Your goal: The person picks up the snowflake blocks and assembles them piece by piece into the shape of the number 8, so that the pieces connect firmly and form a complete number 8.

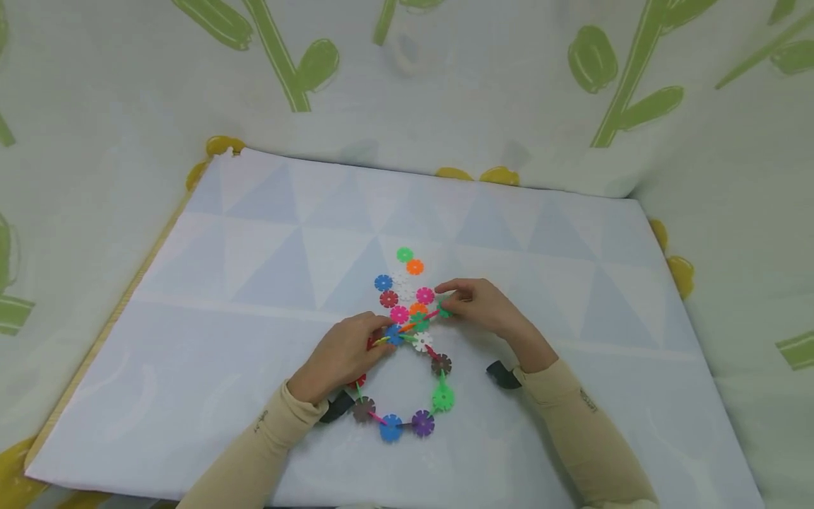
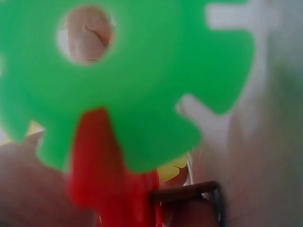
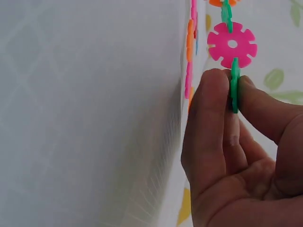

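Note:
My right hand (image 1: 477, 304) pinches a green snowflake disc (image 3: 235, 90) between thumb and fingers. That disc slots into a pink disc (image 3: 220, 45), part of a strand of interlocked discs running toward my left hand (image 1: 346, 350). Thumb and fingers of the left hand grip the chain close to a blue disc (image 1: 395, 335). From there the chain loops toward me through a brown disc (image 1: 441, 364), a light green one (image 1: 443, 397), a purple one (image 1: 422, 423) and a lower blue one (image 1: 391, 428). A large green disc (image 2: 151, 61), joined to a red one (image 2: 94, 165), fills the left wrist view.
Beyond the hands lie loose discs: green (image 1: 405, 254), orange (image 1: 415, 266), blue (image 1: 383, 282), dark red (image 1: 388, 299), pink (image 1: 425, 295) and some white ones. The table (image 1: 191, 396) has a pale triangle-patterned cover. Leaf-patterned fabric (image 1: 445, 85) stands behind it.

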`<state>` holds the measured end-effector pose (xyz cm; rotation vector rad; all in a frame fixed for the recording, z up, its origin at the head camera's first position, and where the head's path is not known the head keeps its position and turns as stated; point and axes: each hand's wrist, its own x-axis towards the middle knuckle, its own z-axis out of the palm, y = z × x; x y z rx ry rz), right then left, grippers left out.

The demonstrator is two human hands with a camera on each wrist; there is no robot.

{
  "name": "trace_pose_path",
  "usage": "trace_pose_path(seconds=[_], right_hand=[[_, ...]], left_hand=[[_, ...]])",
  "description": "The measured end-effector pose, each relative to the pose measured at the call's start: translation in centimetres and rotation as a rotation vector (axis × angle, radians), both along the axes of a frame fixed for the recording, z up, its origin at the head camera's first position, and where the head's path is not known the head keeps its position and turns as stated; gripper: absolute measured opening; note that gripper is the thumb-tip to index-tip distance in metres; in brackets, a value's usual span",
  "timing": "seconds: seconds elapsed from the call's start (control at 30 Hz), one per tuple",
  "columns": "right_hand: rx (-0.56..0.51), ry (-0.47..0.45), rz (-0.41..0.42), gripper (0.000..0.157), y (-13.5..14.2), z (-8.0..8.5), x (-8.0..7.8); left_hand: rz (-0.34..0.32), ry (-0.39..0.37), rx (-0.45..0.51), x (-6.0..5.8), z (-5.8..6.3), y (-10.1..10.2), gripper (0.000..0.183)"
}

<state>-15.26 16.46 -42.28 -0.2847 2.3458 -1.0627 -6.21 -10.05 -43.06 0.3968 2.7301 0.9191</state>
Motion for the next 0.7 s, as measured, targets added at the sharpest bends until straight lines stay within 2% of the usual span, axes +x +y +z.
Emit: trace_pose_path(seconds=[0.2,0.5,0.7], right_hand=[[-0.036,-0.076,-0.050,0.027,-0.23,-0.02,-0.32],[-0.026,-0.015,-0.030,0.024,-0.79,0.05,-0.10],[0.003,-0.035,-0.007,0.022,-0.80,-0.17,-0.06]], left_hand=[[-0.037,0.047,0.002,0.05,-0.20,-0.14,0.045],[-0.137,0.132,-0.031,-0.02,-0.26,-0.27,0.047],[-0.150,0.153,-0.050,0.03,-0.18,-0.34,0.043]])
